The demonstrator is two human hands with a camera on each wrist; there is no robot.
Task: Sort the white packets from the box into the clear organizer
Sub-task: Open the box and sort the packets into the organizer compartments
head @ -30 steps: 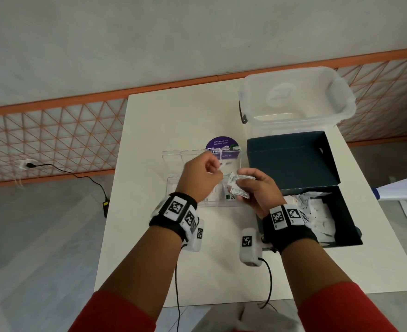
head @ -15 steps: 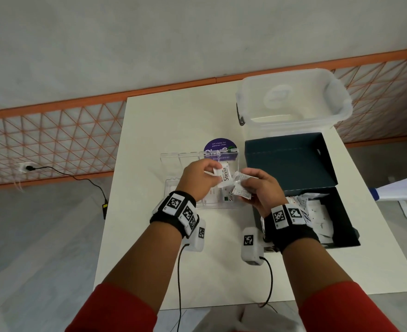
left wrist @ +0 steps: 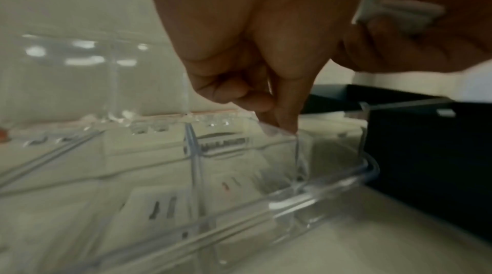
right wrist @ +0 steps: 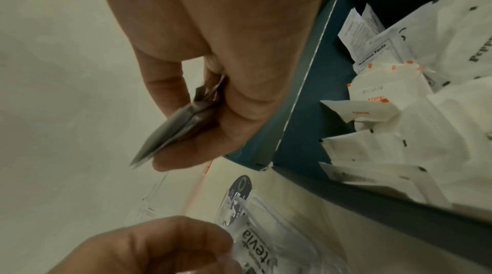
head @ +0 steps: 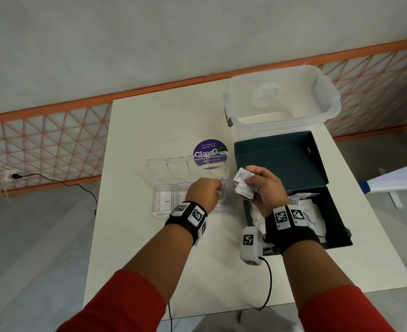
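clear organizer lid open, stevia packet in rightmost compartment, white packets heaped in dark box

Fingertips at clear organizer wall

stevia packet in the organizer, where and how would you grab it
Probably pinch the stevia packet by its far short end, coming from above. It lies lengthwise in the organizer's narrow rightmost slot, walls close on both long sides, and the left hand already covers its near part.
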